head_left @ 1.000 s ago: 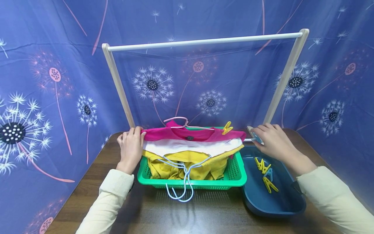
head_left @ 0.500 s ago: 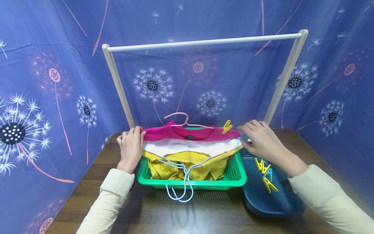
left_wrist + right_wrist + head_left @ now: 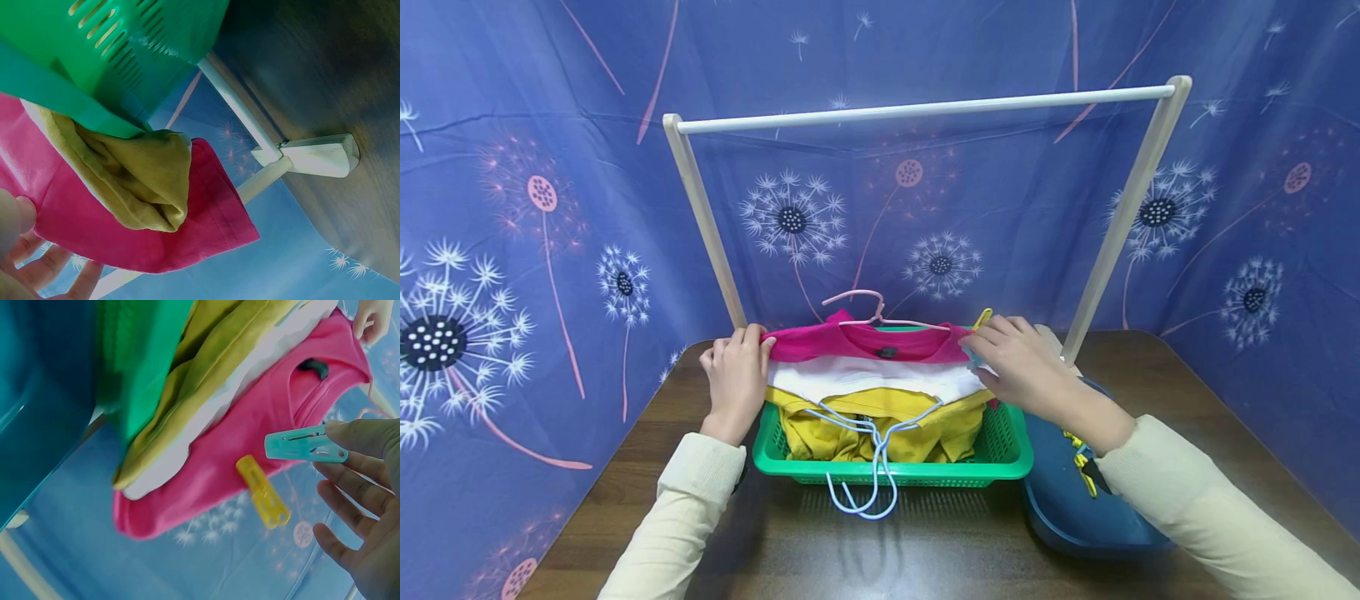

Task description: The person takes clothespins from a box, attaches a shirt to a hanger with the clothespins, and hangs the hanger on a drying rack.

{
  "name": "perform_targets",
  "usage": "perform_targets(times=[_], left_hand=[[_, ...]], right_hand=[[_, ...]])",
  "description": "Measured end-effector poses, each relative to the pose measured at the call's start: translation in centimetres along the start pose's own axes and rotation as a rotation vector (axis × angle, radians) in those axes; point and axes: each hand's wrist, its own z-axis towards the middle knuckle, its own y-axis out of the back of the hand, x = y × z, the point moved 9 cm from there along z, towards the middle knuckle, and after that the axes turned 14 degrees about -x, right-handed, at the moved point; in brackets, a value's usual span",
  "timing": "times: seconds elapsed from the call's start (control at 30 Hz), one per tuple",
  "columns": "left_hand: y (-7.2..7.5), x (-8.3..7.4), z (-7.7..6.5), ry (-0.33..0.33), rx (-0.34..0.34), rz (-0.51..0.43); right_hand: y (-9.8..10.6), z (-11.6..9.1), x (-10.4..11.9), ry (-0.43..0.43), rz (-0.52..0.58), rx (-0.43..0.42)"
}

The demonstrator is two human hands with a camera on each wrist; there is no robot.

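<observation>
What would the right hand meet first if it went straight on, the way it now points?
The pink shirt, probably near its neckline; the blue clip held in the right hand would likely touch it first, though depth is unclear.

Remotely, I see a curtained tabletop booth, home or studio unclear: blue dandelion-print fabric (image 3: 1037, 208) surrounds a wood-grain surface (image 3: 805, 550) on three sides.
</observation>
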Motion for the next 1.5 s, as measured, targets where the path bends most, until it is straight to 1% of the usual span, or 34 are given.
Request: perform_targets(times=[0.33, 0.67, 0.97, 1.1, 1.2, 1.5], left_hand=[[0.3, -0.2, 0.2, -0.005, -0.014, -0.022], [0.2, -0.1, 0.2, 0.002, -0.004, -0.015], [0.2, 0.0, 0.1, 0.017, 0.008, -0.010], [0.2, 0.0, 0.0, 0.018, 0.004, -0.006], [0.3, 0.1, 0.0, 0.018, -0.002, -0.006], [0.3, 0.0, 0.0, 0.012, -0.011, -0.011]], right_hand=[[-1.4, 1.7, 2.9, 0.072, 0.029, 0.010], [-2.8, 3.3, 5.4, 0.084, 0.070, 0.038], [-4.0, 4.6, 7.9, 0.154, 0.074, -0.002], [-4.6, 5.3, 9.1, 0.190, 0.049, -0.020], [-5.0, 6.0, 9.7, 0.197, 0.036, -0.026], [-5.2, 7.8, 11.0, 0.189, 0.067, -0.062]])
